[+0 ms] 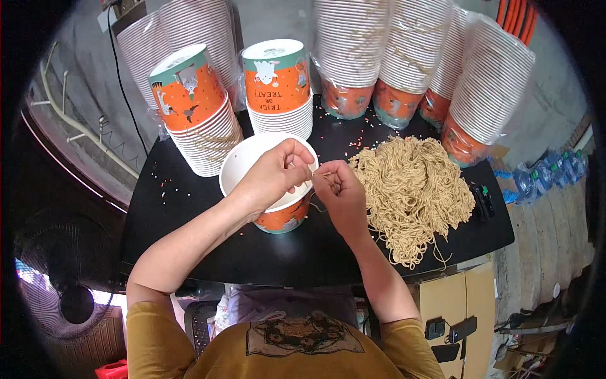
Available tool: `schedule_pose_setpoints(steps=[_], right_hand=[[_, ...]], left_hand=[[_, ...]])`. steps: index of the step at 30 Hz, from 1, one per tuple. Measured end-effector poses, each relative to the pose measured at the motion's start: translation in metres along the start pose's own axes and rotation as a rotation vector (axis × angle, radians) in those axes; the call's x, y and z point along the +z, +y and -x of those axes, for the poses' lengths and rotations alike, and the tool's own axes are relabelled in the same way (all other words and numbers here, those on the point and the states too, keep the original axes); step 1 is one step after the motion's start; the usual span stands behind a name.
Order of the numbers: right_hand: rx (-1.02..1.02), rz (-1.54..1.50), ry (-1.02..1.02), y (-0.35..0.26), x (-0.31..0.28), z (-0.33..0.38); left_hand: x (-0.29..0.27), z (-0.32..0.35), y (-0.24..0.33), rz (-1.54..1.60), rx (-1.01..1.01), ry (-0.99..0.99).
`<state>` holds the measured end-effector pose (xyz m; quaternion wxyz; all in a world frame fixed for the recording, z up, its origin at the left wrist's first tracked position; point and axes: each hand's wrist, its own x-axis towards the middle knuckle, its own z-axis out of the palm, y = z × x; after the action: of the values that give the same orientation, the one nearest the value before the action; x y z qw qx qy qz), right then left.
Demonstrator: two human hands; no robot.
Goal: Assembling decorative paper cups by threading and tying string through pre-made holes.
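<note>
A white-lined paper bucket [243, 161], orange and teal outside with Halloween figures, stands upright in front of me on the black table. My left hand [278, 170] reaches over its mouth, fingers pinched together at the right side of the rim. Just outside that rim, my right hand [341, 192] is closed, with a thin tan cord [320, 208] between its fingers and a length hanging below. Both sets of fingertips nearly meet at the cord; its end at my left fingers is mostly hidden. Right of my right hand lies a big heap of tan cords [413, 192].
Two upside-down bucket stacks, a left one [192, 101] with cords draped over it and a middle one [278, 88], stand behind the bucket. Plastic-wrapped bucket stacks [404, 57] line the back. Small beads dot the black table [189, 240]. A fan [69, 303] is at lower left.
</note>
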<state>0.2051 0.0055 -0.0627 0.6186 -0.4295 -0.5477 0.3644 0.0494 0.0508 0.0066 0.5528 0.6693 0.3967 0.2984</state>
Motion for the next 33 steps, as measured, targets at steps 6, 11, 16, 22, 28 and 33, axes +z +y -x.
schedule_pose_setpoints(steps=[6,11,16,22,28,33], right_hand=[[-0.024,0.051,0.018,0.0,-0.002,0.0],[0.0,0.061,0.036,0.0,-0.001,0.002],[-0.016,0.074,0.055,0.006,-0.005,0.002],[0.061,-0.091,0.0,-0.003,-0.007,-0.001],[0.04,0.022,-0.174,-0.024,-0.017,-0.002],[0.083,-0.15,-0.284,-0.032,-0.019,0.0]], left_hand=[[0.0,0.002,0.003,-0.029,-0.016,0.004],[-0.001,0.002,0.004,-0.092,-0.009,-0.005],[0.0,0.003,0.004,-0.126,0.002,0.008],[0.002,0.025,0.017,-0.604,0.004,-0.128],[-0.007,0.04,0.006,-0.951,0.254,0.018],[-0.025,0.062,-0.004,-1.049,0.391,0.042]])
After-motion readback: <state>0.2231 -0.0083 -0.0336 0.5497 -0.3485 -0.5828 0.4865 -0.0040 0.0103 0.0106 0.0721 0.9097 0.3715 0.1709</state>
